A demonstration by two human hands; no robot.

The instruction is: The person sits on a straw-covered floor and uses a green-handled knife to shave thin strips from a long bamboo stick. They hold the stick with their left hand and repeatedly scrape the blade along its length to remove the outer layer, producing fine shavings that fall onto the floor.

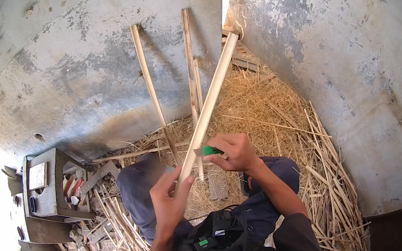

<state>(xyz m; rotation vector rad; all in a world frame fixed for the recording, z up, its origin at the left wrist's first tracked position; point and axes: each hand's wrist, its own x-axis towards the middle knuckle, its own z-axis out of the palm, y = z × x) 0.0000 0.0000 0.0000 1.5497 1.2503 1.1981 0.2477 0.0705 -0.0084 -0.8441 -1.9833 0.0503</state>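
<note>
My left hand (pixel 170 194) is closed round the lower end of a long pale bamboo strip (pixel 210 96), which slants up and away from me. In my right hand (pixel 235 150) is a short green-handled knife (pixel 211 151), its fingers wrapped round the handle. The short metal blade points left and meets the right edge of the strip, a little above my left hand. Whether the blade cuts into the bamboo is too small to tell.
Several more bamboo pieces (pixel 148 78) lean against the left wall (pixel 90 67). Pale shavings (pixel 262 101) cover the floor ahead, and a heap of thin strips (pixel 330 197) lies along the right wall (pixel 366 98). A worn wooden stool (pixel 47 180) lies at the left among scraps.
</note>
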